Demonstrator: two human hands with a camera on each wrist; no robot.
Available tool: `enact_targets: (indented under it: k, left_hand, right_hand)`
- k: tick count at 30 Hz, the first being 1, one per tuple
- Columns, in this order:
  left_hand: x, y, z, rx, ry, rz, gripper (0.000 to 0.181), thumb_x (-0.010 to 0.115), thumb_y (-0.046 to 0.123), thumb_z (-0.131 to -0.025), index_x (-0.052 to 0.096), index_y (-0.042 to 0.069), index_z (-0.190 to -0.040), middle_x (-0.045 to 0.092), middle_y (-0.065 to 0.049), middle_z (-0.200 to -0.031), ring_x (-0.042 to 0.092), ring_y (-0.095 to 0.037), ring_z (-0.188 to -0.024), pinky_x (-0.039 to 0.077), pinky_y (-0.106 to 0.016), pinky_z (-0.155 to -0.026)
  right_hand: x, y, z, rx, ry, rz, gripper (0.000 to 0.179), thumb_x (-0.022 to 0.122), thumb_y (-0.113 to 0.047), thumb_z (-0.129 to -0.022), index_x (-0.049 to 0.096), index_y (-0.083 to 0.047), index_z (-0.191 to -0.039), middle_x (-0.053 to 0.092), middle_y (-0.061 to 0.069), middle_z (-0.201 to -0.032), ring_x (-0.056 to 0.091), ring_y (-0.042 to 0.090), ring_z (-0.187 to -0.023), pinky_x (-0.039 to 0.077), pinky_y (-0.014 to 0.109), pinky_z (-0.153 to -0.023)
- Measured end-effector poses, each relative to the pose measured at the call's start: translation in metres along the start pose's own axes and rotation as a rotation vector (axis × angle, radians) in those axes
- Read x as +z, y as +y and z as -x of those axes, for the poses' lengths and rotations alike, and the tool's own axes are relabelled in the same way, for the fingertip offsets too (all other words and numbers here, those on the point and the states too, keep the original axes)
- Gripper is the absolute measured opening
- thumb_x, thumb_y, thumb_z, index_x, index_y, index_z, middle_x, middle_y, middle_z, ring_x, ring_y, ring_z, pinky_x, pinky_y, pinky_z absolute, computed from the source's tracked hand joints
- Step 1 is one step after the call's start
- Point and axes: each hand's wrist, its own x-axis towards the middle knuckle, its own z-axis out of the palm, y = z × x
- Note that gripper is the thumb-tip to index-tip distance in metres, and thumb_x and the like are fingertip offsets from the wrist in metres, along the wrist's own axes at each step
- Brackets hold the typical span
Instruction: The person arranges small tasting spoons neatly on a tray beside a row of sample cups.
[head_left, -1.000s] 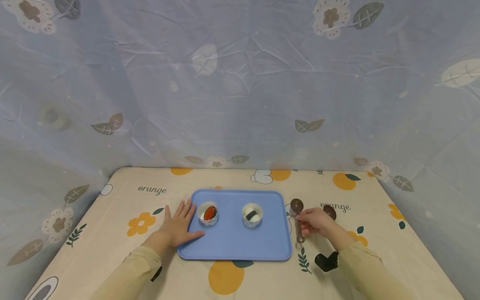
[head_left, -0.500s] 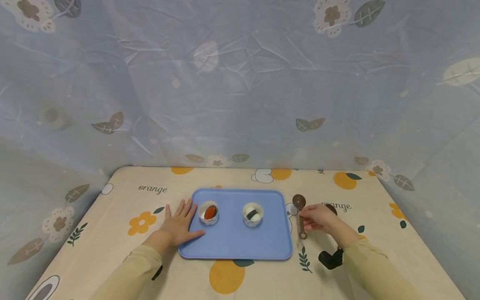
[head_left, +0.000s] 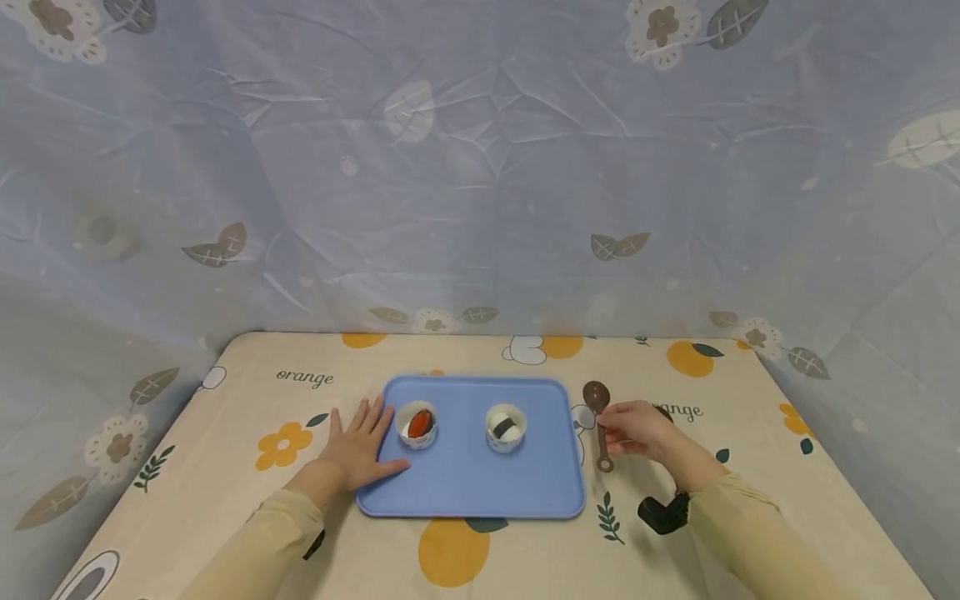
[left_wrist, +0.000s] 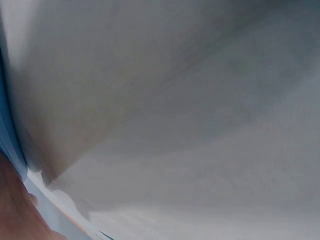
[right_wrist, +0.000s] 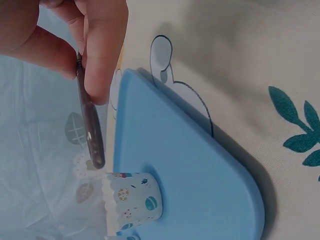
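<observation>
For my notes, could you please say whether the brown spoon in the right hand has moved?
Yes, the brown spoon shifted slightly upward in the head view, against the blue tray.

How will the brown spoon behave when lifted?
The spoon is probably stiff: it looks straight. Its wide bowl, outside the pinch of the right hand, might make it twist. Glints in the right wrist view suggest a smooth, possibly slippery surface.

Wrinkled grey-blue sheeting (head_left: 480, 192) behind and at both sides, leaf-and-flower printed; cream tablecloth (head_left: 540, 550), orange-fruit pattern.
</observation>
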Motion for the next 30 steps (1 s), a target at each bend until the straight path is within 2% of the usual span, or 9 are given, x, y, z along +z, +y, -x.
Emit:
enact_targets:
  k: [5, 9, 19, 30]
  left_hand:
    - [-0.002, 0.001, 0.002, 0.0, 0.001, -0.001, 0.094, 0.054, 0.062, -0.081, 0.026, -0.001, -0.145, 0.015, -0.023, -0.154, 0.012, -0.045, -0.142, 0.002, -0.072, -0.105]
    - [0.002, -0.001, 0.0, 0.004, 0.01, -0.003, 0.095, 0.054, 0.063, -0.08, 0.026, 0.0, -0.145, 0.015, -0.022, -0.155, 0.012, -0.044, -0.142, 0.001, -0.072, -0.105]
    - [0.002, -0.002, -0.002, 0.0, -0.009, -0.013, 0.096, 0.052, 0.065, -0.081, 0.023, 0.001, -0.146, 0.012, -0.021, -0.156, 0.01, -0.043, -0.143, -0.001, -0.071, -0.106]
    - [0.005, -0.003, -0.003, -0.002, -0.01, 0.005, 0.098, 0.053, 0.065, -0.08, 0.022, 0.0, -0.147, 0.011, -0.021, -0.156, 0.01, -0.042, -0.143, -0.002, -0.07, -0.106]
  right_hand:
    - [0.001, -0.006, 0.004, -0.011, 0.002, 0.015, 0.033, 0.053, -0.014, -0.093, 0.051, 0.009, -0.117, 0.055, 0.001, -0.074, 0.056, 0.009, -0.063, 0.054, 0.021, -0.06]
    - [0.001, -0.009, 0.006, -0.02, -0.002, 0.0, 0.035, 0.053, -0.014, -0.093, 0.05, 0.01, -0.119, 0.056, 0.0, -0.073, 0.056, 0.009, -0.063, 0.054, 0.021, -0.06]
    - [0.005, -0.017, 0.01, -0.051, -0.026, 0.008, 0.039, 0.052, -0.015, -0.094, 0.048, 0.012, -0.122, 0.056, -0.001, -0.073, 0.056, 0.008, -0.064, 0.055, 0.021, -0.062]
    - [0.012, -0.028, 0.013, -0.051, -0.055, 0.03, 0.038, 0.051, -0.016, -0.095, 0.048, 0.01, -0.123, 0.057, 0.002, -0.079, 0.057, 0.01, -0.069, 0.055, 0.021, -0.064]
